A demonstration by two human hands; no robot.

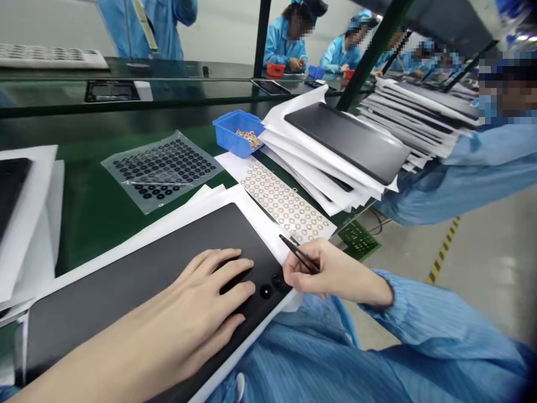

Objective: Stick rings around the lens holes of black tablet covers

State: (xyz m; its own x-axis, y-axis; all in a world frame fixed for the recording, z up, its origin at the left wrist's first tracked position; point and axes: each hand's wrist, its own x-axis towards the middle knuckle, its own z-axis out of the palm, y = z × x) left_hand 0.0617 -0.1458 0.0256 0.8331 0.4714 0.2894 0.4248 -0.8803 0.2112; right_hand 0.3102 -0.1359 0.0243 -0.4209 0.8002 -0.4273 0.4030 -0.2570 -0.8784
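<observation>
The dark panel point(146, 274) is laid on white sheets point(251, 215) along the near edge of the table point(84, 218), and its surface is pressed lightly by the left hand point(205, 308), which is spread flat with nothing gripped. By the right hand point(319, 268), closed at the panel's right end, black tweezers point(298, 253) are held, tips turned away from the panel; whether anything else is pinched cannot be told. Beside its fingertips a black disc point(265, 291) is seen, with another round spot partly covered. For neat work there, the panel is probably best steadied away from the discs, with the tweezer points raised so that the finish is not scratched. The panel's far edge is bordered by a ring-dotted sheet point(289, 207), which is stretched toward the table's right edge, so sleeve and wrist should be lifted over it; more room is offered by the green strip left of the clear film point(163, 168).
</observation>
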